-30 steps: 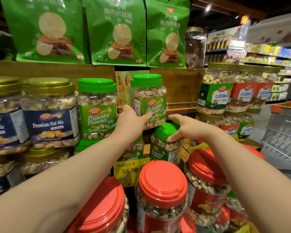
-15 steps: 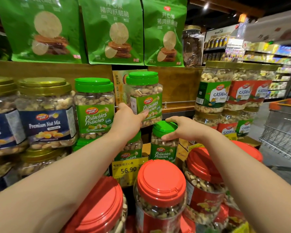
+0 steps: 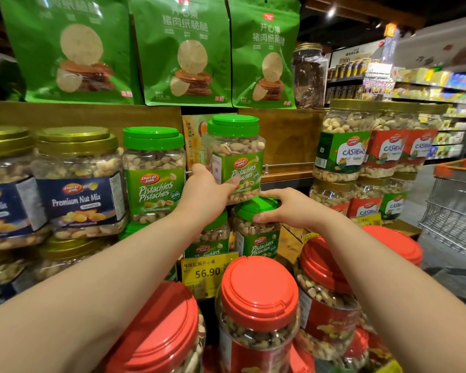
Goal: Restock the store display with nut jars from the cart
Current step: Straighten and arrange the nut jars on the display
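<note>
Pistachio jar [image 3: 236, 157], tilted, pinched low by left hand [image 3: 207, 188] over lower pistachio jar [image 3: 256, 227], its green lid [image 3: 256, 207] gripped by right hand [image 3: 285, 208], seemingly steadying for stacking.

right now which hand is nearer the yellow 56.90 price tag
Right. The right hand grips the lower pistachio jar's lid, just above the price tag; the left hand holds the upper pistachio jar, higher up.

Warm indoor store light falls from ceiling lamps [image 3: 331, 12] at upper right, leaving the ceiling dark. The red lids [image 3: 258, 288] show soft glare. Wide-angle bending curves the edges, and the right-side aisle shelves [image 3: 439, 84] are smeared and blurred.
</note>
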{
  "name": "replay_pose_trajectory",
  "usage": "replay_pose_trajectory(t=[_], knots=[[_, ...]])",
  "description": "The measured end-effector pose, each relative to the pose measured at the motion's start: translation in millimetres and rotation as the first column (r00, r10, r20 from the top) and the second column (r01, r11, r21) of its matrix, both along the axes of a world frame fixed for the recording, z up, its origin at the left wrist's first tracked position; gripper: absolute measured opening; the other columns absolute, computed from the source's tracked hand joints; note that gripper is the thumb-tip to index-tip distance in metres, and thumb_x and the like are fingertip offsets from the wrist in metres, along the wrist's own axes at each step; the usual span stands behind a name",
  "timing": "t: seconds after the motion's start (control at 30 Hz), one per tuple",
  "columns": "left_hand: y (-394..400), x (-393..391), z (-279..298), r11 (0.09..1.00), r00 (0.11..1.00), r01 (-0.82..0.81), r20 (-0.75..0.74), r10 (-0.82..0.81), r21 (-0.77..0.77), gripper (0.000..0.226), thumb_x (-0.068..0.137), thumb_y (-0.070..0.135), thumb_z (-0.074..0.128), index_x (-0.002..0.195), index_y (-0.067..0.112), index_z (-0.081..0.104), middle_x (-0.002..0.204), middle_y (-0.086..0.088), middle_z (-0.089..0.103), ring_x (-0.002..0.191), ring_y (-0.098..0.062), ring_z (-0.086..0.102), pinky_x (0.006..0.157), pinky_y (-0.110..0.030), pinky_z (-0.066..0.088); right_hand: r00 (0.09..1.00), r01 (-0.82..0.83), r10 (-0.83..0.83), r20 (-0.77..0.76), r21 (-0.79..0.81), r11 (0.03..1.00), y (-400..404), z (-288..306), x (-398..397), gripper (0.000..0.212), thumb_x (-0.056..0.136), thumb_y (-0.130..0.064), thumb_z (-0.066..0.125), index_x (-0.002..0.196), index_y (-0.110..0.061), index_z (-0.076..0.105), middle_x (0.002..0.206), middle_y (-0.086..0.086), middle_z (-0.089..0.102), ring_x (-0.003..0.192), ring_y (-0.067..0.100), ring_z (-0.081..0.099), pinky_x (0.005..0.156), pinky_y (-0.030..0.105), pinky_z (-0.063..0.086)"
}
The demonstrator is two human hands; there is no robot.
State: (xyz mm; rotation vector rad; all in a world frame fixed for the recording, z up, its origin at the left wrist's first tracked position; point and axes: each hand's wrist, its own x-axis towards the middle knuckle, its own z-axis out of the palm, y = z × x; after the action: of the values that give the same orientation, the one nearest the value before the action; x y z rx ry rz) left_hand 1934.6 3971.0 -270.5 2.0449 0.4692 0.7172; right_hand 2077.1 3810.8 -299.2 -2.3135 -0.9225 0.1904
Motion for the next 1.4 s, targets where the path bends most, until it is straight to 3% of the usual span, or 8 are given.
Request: replay_pose_trajectory(t=[0.13, 0.27, 0.4, 0.77, 0.87, 1.03, 1.27, 1.4], knots=[[0.1, -2.3, 1.8, 1.000, 1.000, -0.002, 0.007, 0.002, 0.005, 0.061, 0.095, 0.041, 0.069, 0.134, 0.007, 0.037, 0.135, -0.011, 0.060, 0.117, -0.029, 0.061, 0.098, -0.045, 0.053, 0.999, -0.038, 0.038, -0.030, -0.002, 0.999, -1.1, 0.2, -3.5, 0.082, 0.077, -0.045, 0.085, 0.149, -0.029, 0.050, 0.133, -0.007, 0.064, 0.107, 0.006, 0.064, 0.086, 0.023, 0.053], [-0.1, -3.9, 1.9, 1.000, 1.000, 0.003, -0.006, -0.003, 0.019, 0.061, 0.095, 0.041, 0.068, 0.134, 0.006, 0.037, 0.134, -0.011, 0.061, 0.116, -0.029, 0.061, 0.095, -0.042, 0.053, 0.999, -0.008, 0.015, -0.037, 0.186, 0.983, -5.6, -0.2, -7.8, 0.111, 0.064, -0.073, 0.076, 0.158, -0.030, 0.035, 0.157, -0.005, 0.045, 0.139, 0.015, 0.047, 0.111, 0.037, 0.045], [-0.3, -3.7, 0.5, 0.998, 0.999, 0.016, -0.041, -0.014, 0.058, 0.064, 0.096, 0.041, 0.067, 0.140, 0.006, 0.034, 0.137, -0.011, 0.059, 0.119, -0.030, 0.062, 0.099, -0.043, 0.052, 0.996, -0.041, 0.074, -0.058, 0.444, 0.895, 0.6, 7.1, -18.8, 0.078, 0.086, -0.063, 0.061, 0.154, -0.031, 0.040, 0.145, -0.010, 0.057, 0.126, 0.001, 0.057, 0.102, 0.023, 0.049], [3.8, -0.9, -7.3, 0.992, 0.984, 0.000, -0.179, 0.022, 0.122, 0.056, 0.104, 0.040, 0.054, 0.141, 0.003, 0.035, 0.135, -0.016, 0.060, 0.120, -0.034, 0.061, 0.099, -0.045, 0.051, 0.995, -0.075, 0.098, -0.034, 0.407, 0.911, 10.3, 3.3, -24.9, 0.050, 0.102, -0.041, 0.055, 0.150, -0.030, 0.048, 0.115, -0.024, 0.066, 0.096, -0.016, 0.063, 0.075, 0.006, 0.051], [4.1, 0.1, -7.0, 0.988, 0.979, 0.002, -0.204, 0.029, 0.152, 0.045, 0.106, 0.035, 0.051, 0.139, 0.006, 0.039, 0.131, -0.015, 0.062, 0.116, -0.033, 0.061, 0.090, -0.039, 0.050, 0.995, -0.070, 0.091, -0.033, 0.398, 0.915, 10.4, 4.0, -25.2, 0.050, 0.104, -0.043, 0.052, 0.152, -0.033, 0.045, 0.132, -0.012, 0.063, 0.109, -0.007, 0.060, 0.084, 0.011, 0.051], [2.3, 0.9, -5.2, 0.986, 0.974, 0.007, -0.223, 0.030, 0.165, 0.050, 0.107, 0.031, 0.049, 0.148, 0.007, 0.031, 0.129, -0.014, 0.063, 0.112, -0.030, 0.063, 0.085, -0.038, 0.050, 0.995, 0.002, 0.036, -0.096, 0.368, 0.930, 11.8, 0.6, -22.9, 0.049, 0.102, -0.058, 0.046, 0.142, -0.032, 0.059, 0.142, -0.010, 0.061, 0.131, 0.012, 0.055, 0.113, 0.045, 0.044], [2.8, 1.2, -7.3, 0.987, 0.977, 0.005, -0.212, 0.030, 0.162, 0.059, 0.107, 0.029, 0.048, 0.156, 0.007, 0.022, 0.142, -0.015, 0.056, 0.122, -0.030, 0.059, 0.096, -0.041, 0.050, 0.974, 0.030, 0.064, -0.216, 0.407, 0.913, 17.1, -0.4, -24.5, 0.048, 0.102, -0.057, 0.047, 0.140, -0.030, 0.060, 0.133, -0.010, 0.065, 0.123, 0.012, 0.059, 0.091, 0.028, 0.047], [3.4, 1.2, -7.3, 0.987, 0.976, 0.010, -0.216, 0.025, 0.158, 0.062, 0.108, 0.029, 0.047, 0.158, 0.007, 0.018, 0.149, -0.016, 0.051, 0.133, -0.034, 0.052, 0.109, -0.048, 0.045, 0.976, 0.021, 0.066, -0.206, 0.393, 0.919, 17.8, -2.4, -24.3, 0.052, 0.101, -0.058, 0.047, 0.145, -0.030, 0.056, 0.139, -0.008, 0.063, 0.126, 0.012, 0.058, 0.099, 0.032, 0.048]])
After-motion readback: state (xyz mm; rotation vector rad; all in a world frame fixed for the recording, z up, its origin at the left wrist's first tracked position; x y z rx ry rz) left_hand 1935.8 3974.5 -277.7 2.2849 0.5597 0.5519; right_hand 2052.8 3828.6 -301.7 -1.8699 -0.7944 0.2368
